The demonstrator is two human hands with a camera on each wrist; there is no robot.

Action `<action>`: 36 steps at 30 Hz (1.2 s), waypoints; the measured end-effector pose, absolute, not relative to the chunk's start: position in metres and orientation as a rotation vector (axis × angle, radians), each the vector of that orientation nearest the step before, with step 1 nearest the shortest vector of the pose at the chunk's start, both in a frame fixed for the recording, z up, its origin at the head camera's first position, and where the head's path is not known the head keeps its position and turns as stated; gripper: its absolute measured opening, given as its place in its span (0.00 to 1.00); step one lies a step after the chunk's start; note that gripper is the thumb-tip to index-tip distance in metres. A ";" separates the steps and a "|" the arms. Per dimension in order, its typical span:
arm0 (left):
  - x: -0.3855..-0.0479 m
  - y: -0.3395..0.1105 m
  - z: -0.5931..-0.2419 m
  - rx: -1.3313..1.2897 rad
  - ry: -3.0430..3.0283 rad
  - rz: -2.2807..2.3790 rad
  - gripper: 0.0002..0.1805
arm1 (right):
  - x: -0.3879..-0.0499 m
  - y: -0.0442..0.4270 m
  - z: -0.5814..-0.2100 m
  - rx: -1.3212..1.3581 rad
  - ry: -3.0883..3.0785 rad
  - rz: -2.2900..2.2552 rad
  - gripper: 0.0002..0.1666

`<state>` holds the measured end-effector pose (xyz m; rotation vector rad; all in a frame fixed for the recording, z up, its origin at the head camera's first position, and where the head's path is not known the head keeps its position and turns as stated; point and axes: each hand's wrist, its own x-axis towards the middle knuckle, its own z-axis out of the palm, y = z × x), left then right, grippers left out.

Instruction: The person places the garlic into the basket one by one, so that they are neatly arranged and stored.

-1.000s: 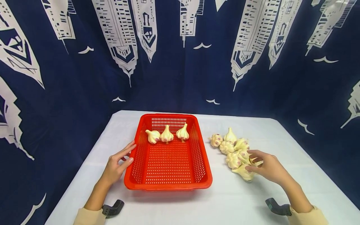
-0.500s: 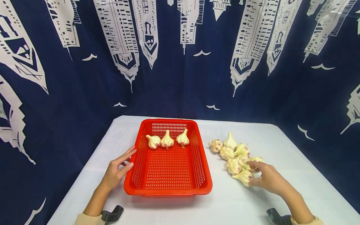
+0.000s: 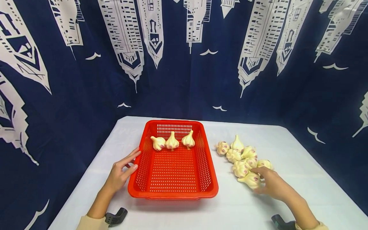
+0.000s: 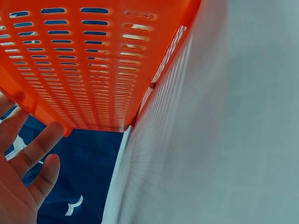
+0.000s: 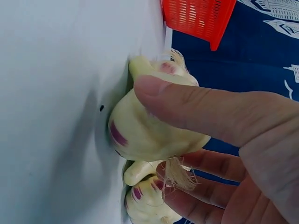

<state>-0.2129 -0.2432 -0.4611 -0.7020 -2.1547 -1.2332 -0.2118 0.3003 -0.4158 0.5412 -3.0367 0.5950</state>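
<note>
Garlic bulb (image 3: 250,180), in the head view: it lies on the white tabletop (image 3: 238,209) at the near end of a loose cluster of bulbs (image 3: 240,169), to the right of your red basket (image 3: 173,195). Your right hand (image 3: 274,185) is at it, thumb and fingers bent about its side. Your left hand (image 3: 118,175) has its fingers loosely spread, fingertips at the basket's left rim, gripping nothing. Three more bulbs (image 3: 172,142) sit in a row toward the basket's far end, and a navy curtain (image 3: 189,83) with white building prints hangs behind.

In the left wrist view, you see that hand's relaxed, parted fingers beside the slotted basket wall.

In the right wrist view, your thumb lies across the purple-streaked garlic bulb, with fingers curved around near its root tuft (image 5: 178,176); you have it pinched, and another bulb lies beside it.
</note>
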 end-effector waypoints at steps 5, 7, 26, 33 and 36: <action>-0.214 -0.241 -0.461 -0.695 -2.153 -1.219 0.26 | -0.210 0.300 -0.418 0.576 -3.009 0.578 0.43; -0.212 -0.242 -0.461 -0.696 -2.151 -1.224 0.26 | -0.210 0.301 -0.418 0.577 -3.012 0.573 0.42; -0.209 -0.242 -0.459 -0.700 -2.146 -1.249 0.27 | -0.200 0.310 -0.405 0.563 -2.991 0.600 0.42; -0.210 -0.241 -0.458 -0.718 -2.126 -1.268 0.27 | -0.199 0.310 -0.405 0.630 -2.833 0.629 0.40; -0.210 -0.241 -0.458 -0.719 -2.123 -1.274 0.27 | -0.200 0.306 -0.403 0.646 -2.788 0.648 0.37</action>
